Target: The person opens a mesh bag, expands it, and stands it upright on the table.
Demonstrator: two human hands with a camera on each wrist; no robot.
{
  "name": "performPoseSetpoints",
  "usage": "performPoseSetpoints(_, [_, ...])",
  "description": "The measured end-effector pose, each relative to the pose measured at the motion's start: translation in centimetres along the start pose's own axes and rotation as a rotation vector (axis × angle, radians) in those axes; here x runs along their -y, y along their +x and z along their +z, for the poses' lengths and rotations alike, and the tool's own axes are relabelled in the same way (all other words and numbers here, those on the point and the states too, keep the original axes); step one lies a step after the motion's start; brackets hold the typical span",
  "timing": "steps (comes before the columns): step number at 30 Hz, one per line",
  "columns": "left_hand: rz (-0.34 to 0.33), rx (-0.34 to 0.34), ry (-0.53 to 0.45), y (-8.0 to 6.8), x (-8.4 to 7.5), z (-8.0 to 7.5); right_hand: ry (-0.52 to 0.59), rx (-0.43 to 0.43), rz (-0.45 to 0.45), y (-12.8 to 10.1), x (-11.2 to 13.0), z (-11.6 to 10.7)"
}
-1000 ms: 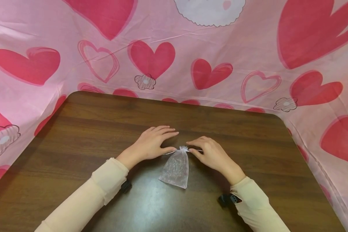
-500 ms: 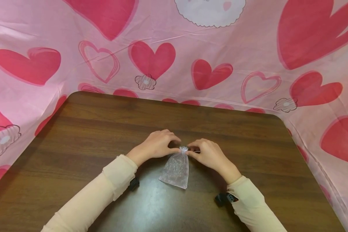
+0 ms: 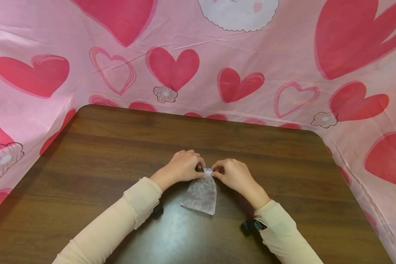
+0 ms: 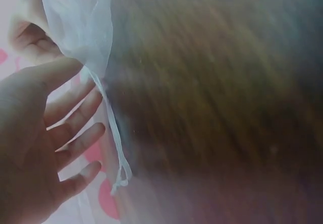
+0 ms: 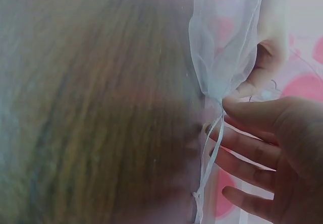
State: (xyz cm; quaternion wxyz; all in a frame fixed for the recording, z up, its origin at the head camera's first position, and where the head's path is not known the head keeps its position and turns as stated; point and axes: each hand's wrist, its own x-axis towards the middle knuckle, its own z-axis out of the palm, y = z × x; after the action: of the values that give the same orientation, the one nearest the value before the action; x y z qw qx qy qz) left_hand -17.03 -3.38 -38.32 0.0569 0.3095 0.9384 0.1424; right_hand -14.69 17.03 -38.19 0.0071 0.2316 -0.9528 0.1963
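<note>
A sheer white drawstring pouch [image 3: 199, 197] lies on the table, its bottom toward me and its neck gathered into a small ruffle. From the left, my left hand [image 3: 184, 167] pinches the gathered neck between thumb and index finger. My right hand [image 3: 237, 176] pinches the same neck from the right, its fingertips close to the left ones. In the left wrist view a looped white cord [image 4: 115, 128] runs out from the neck past the spread fingers. Another cord [image 5: 220, 133] hangs from the right side in the right wrist view, knotted near its end.
The dark wood table [image 3: 118, 143] has rounded far corners. A pink cloth with red hearts [image 3: 241, 84] stands behind it and along both sides. Black wrist cameras [image 3: 249, 227] sit under both cream sleeves [image 3: 118, 216].
My left hand has moved right and curled its fingers in to the pouch's neck. The right hand has shifted slightly left. Both now pinch at the gather, and the pouch's lower edge moved slightly right.
</note>
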Motion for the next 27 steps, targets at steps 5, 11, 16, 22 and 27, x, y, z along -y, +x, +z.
performPoseSetpoints(5, [-0.022,-0.018,-0.032,-0.3,-0.2,-0.1,-0.009,-0.058,-0.009,0.0,0.3,0.0])
performPoseSetpoints(11, [-0.071,-0.052,-0.110,-0.8,-0.2,-0.3,0.010,-0.148,-0.037,-0.3,0.7,-0.3])
performPoseSetpoints(16, [-0.091,-0.092,-0.200,-1.5,-0.3,-0.7,0.065,-0.197,-0.066,-0.7,0.9,-0.6])
performPoseSetpoints(22, [-0.095,-0.179,-0.318,-2.6,-0.6,-1.1,0.114,-0.278,-0.121,-1.4,1.5,-1.0])
performPoseSetpoints(27, [-0.095,-0.271,-0.358,-3.5,-1.2,-1.4,0.177,-0.360,-0.158,-2.0,2.0,-1.2])
